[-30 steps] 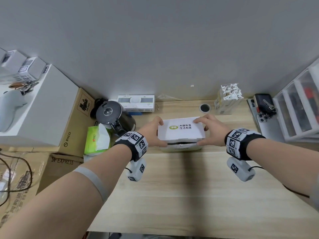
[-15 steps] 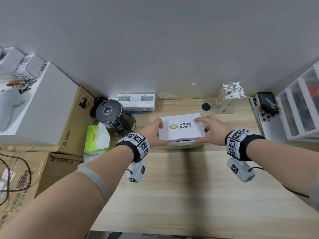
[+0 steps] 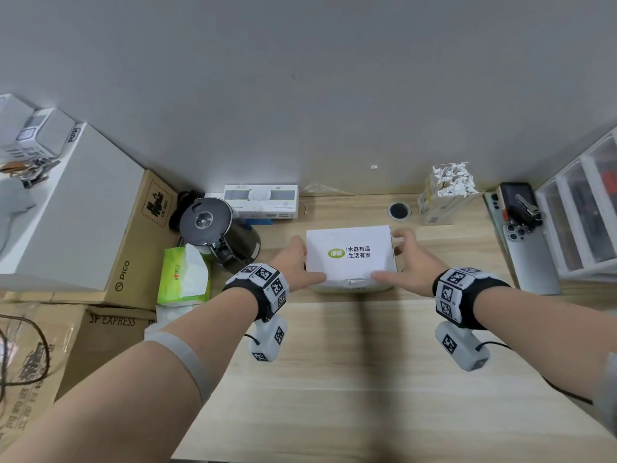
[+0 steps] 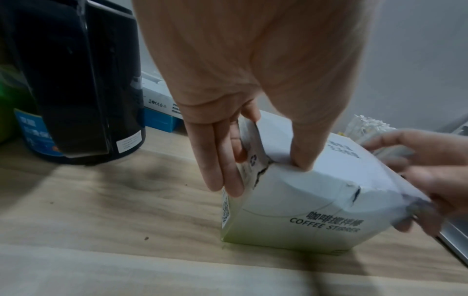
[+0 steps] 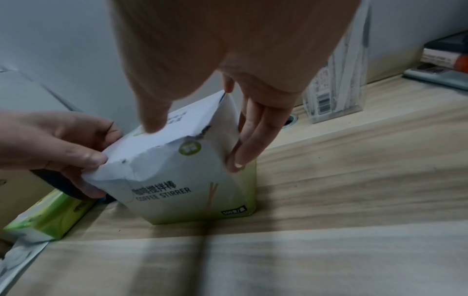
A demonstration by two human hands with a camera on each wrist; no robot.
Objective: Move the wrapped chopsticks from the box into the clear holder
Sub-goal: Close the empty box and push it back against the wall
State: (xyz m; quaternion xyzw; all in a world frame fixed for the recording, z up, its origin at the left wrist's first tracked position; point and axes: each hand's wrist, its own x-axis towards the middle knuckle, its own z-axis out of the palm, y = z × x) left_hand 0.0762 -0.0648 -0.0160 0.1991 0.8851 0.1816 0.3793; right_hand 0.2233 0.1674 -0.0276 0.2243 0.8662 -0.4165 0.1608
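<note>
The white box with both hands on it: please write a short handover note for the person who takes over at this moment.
Left hand: thumb on the lid, fingers down the left side of the white coffee stirrer box.
Right hand: the same grip on the right side.
The box stands on the wooden desk; its lid flap is down.
The clear holder stands at the back right, already holding wrapped sticks.
Done: box gripped.
Left: open the lid, move the sticks to the holder.

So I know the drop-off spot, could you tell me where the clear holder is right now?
In the head view the clear holder stands at the desk's back right against the wall, between the round cable hole and the phone, behind the box.
</note>
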